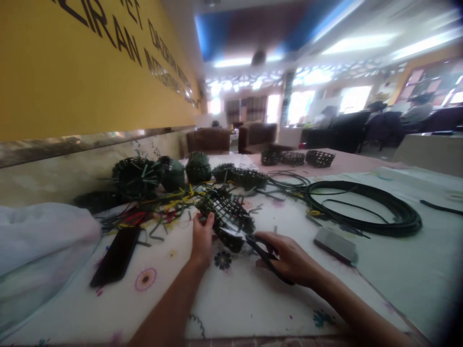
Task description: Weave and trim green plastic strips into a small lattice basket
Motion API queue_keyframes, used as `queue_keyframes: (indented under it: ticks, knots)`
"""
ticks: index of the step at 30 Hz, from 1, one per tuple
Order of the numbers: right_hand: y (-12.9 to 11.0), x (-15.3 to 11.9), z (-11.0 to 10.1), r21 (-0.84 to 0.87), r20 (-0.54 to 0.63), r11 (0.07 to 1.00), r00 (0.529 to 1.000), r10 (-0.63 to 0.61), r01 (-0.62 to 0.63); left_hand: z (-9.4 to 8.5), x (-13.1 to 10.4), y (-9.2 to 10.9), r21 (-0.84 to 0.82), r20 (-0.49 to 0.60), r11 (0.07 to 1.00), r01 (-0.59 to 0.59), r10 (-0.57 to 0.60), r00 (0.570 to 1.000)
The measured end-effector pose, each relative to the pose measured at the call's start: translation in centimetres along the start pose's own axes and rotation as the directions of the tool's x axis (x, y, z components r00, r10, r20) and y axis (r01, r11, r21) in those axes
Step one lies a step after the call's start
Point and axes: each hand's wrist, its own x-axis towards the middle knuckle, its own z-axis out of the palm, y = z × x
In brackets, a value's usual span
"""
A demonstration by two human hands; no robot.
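My left hand (203, 236) grips the near left side of a dark green woven basket (231, 212), its thumb on the rim. The basket lies tilted, with its open lattice showing. In my right hand (289, 258) is a pair of black-handled scissors (265, 253), fingers through the handles. The blades reach to the basket's lower edge; whether they touch a strip there I cannot make out. Cut green and yellow strips (181, 195) lie scattered behind my left hand.
Finished-looking green baskets (198, 167) stand along the back left, and more baskets (320, 159) at the back. A coil of dark strip (365, 226) lies on the right, near a grey block (335, 245). A black phone (115, 255) and white cloth (47, 255) are at left.
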Motion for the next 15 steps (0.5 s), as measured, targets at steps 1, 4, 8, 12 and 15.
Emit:
queue_keyframes:
  ticks: [1, 4, 8, 12, 15]
  knots:
    - [0.07, -0.03, 0.01, -0.018, 0.009, 1.000, 1.000, -0.004, 0.004, -0.01, 0.09, -0.09, 0.006, -0.009, 1.000, 0.008, -0.008, 1.000]
    - [0.34, -0.14, 0.18, -0.080, 0.029, 0.997, 0.999, -0.020, 0.022, -0.03, 0.20, -0.32, 0.017, -0.062, 0.999, 0.028, -0.026, 0.998]
    - [0.55, -0.16, 0.60, -0.148, 0.026, 0.988, 0.999, -0.034, 0.038, 0.08, 0.10, -0.37, 0.015, -0.084, 0.999, 0.031, -0.029, 0.996]
    - [0.58, -0.09, 0.91, -0.156, -0.009, 0.987, 0.999, -0.044, 0.042, 0.19, 0.08, -0.28, 0.015, -0.098, 0.999, 0.029, -0.028, 0.995]
    - [0.67, -0.02, 0.98, -0.126, -0.026, 0.991, 0.999, -0.041, 0.037, 0.16, 0.05, -0.27, 0.020, -0.083, 0.999, 0.036, -0.034, 0.996]
